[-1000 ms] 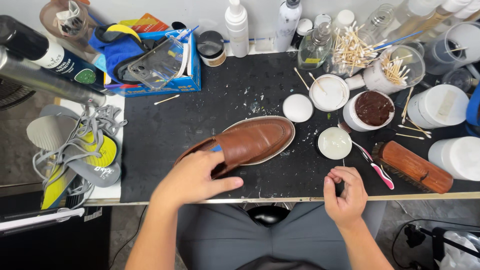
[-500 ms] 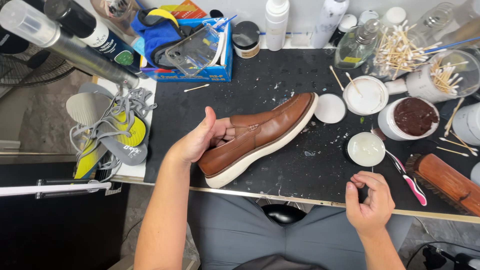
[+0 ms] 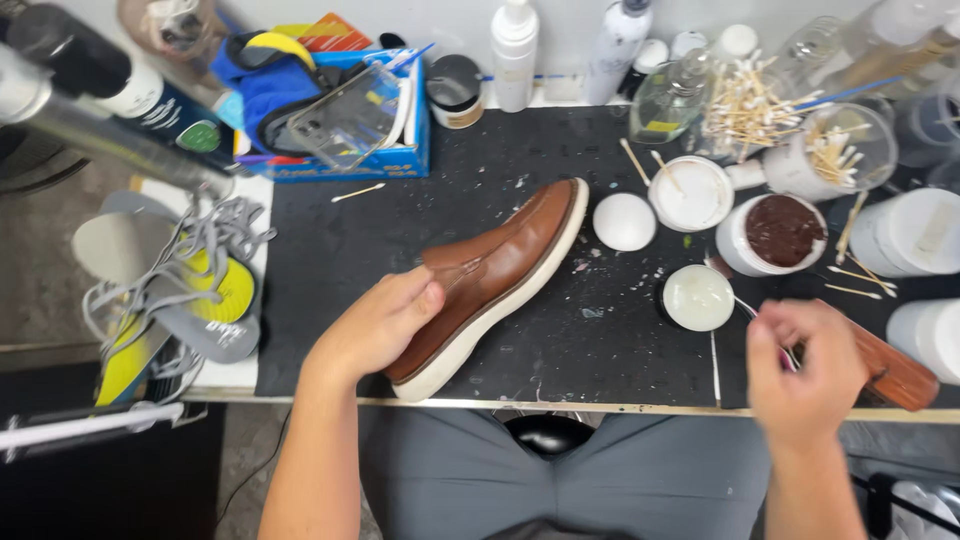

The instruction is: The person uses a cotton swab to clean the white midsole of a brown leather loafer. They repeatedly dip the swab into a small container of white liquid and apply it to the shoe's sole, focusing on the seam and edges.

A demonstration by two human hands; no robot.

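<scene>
My left hand (image 3: 375, 325) grips the heel end of a brown leather shoe (image 3: 500, 265) with a white sole. The shoe lies tilted on its side on the black mat (image 3: 400, 230), toe pointing up and to the right. My right hand (image 3: 805, 375) is blurred at the right front edge of the table, over the handle of a pink and white toothbrush (image 3: 745, 308). A bit of pink shows between its fingers. Whether the fingers hold the toothbrush cannot be told. A wooden shoe brush (image 3: 895, 372) lies just right of that hand.
An open tin of pale wax (image 3: 698, 297), a jar of brown polish (image 3: 780, 230), a white cream jar (image 3: 690, 193) and a white lid (image 3: 624, 221) stand right of the shoe. Cotton swabs (image 3: 750, 100) and bottles line the back. A blue box (image 3: 340, 160) and insoles with laces (image 3: 180, 280) sit left.
My left hand has shifted from the shoe's opening to its heel and the shoe has turned further onto its side. My right hand has moved right and up, over the toothbrush.
</scene>
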